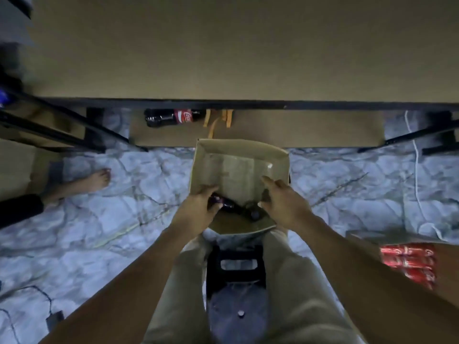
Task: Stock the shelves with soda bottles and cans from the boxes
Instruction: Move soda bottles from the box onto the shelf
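Our left hand (198,209) curls round a dark soda bottle (227,206) lying at the near end of the open cardboard box (238,165); our right hand (283,202) is at the box's right wall, and we cannot tell whether it grips; the bottle is probably heavy and slippery, so we'd grasp its waist; the far shelf bottle (171,117) and the cans (407,261) at right read Coca-Cola.

Inside left hand (198,207) grip I read bottle (227,206) dark, purplish glint. Box (238,160) around grip tan. Beyond grip: far bottle (171,117) dark, red label, white script; straps (218,121) orange. Right of grip: cans (407,259) red, white script. Floor (124,219) white-grey, dark-veined.
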Demonstrator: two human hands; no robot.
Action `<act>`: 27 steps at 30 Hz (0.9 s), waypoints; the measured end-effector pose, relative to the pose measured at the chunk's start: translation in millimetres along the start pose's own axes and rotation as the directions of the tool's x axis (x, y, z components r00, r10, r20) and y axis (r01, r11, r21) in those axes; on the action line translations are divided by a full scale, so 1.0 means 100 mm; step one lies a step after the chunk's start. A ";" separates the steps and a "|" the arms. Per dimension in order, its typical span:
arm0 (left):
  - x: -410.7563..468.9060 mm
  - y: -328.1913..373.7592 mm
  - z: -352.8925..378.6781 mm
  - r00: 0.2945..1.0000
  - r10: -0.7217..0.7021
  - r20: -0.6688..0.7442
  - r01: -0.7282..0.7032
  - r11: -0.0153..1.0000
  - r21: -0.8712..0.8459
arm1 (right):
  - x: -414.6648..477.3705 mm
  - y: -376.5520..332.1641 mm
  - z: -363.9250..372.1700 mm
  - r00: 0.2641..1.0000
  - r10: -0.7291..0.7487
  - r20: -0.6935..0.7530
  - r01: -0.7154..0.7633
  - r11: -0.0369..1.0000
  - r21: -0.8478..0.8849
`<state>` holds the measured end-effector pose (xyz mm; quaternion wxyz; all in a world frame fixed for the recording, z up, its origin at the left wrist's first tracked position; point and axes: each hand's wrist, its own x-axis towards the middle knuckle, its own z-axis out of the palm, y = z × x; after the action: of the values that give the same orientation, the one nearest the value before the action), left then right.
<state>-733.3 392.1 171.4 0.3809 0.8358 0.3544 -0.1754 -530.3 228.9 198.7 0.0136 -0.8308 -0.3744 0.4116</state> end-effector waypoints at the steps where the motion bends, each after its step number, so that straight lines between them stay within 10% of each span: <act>1: 0.16 -0.15 0.22 0.999 -0.010 0.044 0.010 1.000 0.000 | 0.18 0.09 0.22 0.998 0.030 0.047 -0.031 1.000 0.004; 13: 2.14 -1.27 2.23 0.851 -0.010 0.525 -0.124 0.968 0.220 | 1.66 1.05 2.00 0.917 0.005 0.399 -0.019 0.999 0.032; 27: 2.79 -1.31 2.98 0.781 0.064 0.621 -0.409 0.803 0.433 | 1.78 1.23 1.90 0.905 -0.056 0.422 -0.052 0.969 0.240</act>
<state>-643.8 353.7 -245.9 0.2352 0.8539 0.0435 -0.4622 -519.5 198.9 -87.4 0.0346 -0.7125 -0.3153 0.6258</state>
